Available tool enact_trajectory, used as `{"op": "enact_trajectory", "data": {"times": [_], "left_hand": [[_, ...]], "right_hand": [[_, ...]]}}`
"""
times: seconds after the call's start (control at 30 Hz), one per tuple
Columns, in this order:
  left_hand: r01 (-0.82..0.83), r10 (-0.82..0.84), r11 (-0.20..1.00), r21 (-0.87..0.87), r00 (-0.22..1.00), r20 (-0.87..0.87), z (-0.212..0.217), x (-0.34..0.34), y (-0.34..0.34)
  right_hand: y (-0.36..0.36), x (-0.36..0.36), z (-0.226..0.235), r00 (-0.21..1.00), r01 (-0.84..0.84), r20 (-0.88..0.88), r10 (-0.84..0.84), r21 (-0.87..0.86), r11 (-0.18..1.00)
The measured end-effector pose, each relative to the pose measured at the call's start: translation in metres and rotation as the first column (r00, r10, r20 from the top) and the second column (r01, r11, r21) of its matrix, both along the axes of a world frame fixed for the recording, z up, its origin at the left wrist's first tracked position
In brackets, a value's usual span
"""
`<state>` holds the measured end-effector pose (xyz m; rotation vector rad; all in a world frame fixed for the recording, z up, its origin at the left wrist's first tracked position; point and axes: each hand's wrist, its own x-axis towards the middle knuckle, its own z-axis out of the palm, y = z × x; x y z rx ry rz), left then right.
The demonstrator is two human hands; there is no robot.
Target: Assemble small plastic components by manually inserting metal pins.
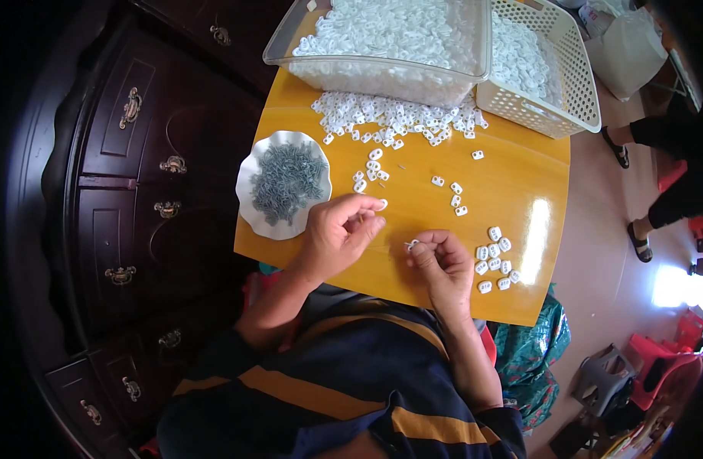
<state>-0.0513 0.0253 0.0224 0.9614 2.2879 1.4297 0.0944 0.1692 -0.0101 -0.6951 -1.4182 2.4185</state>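
Observation:
My right hand (445,268) pinches a small white plastic piece (413,245) between thumb and fingers, with thin metal pins sticking out of it. To its left, my left hand (340,236) is curled, its index fingertip at another small white piece (383,204). Whatever lies between its thumb and other fingers is hidden. Beside that hand stands a white scalloped plate (247,170) heaped with grey metal pins (289,183). Several loose white two-hole pieces (374,165) lie beyond the left hand. A group of white oval pieces with dark markings (494,251) rests right of my right hand.
At the table's far side stand a clear plastic bin (382,73) and a perforated cream basket (541,115), both full of white pieces. More pieces (393,116) spill before the bin. Dark drawers (107,222) flank the table's left. At right are a person's legs (665,206) and a grey stool (605,376).

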Motion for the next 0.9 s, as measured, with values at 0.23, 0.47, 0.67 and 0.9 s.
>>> {"op": "enact_trajectory", "data": {"times": [0.23, 0.47, 0.67, 0.9], "left_hand": [[-0.029, -0.026, 0.974, -0.226, 0.971, -0.236, 0.000, -0.006, 0.010], [-0.048, -0.055, 0.962, -0.268, 0.930, -0.363, -0.017, -0.007, 0.012], [-0.038, -0.088, 0.952, -0.302, 0.915, -0.393, -0.018, -0.007, 0.018], [0.032, -0.072, 0.968, -0.248, 0.985, -0.154, -0.010, 0.001, 0.013]], "right_hand": [[0.009, 0.003, -0.001, 0.999, 0.040, -0.009, -0.040, 0.003, 0.999], [0.011, 0.005, 0.002, 1.000, 0.030, 0.002, -0.030, 0.024, 0.999], [0.012, 0.006, 0.000, 0.999, 0.034, -0.011, -0.033, 0.016, 0.999], [0.013, 0.006, 0.006, 0.999, 0.035, -0.003, -0.035, -0.020, 0.999]]}}
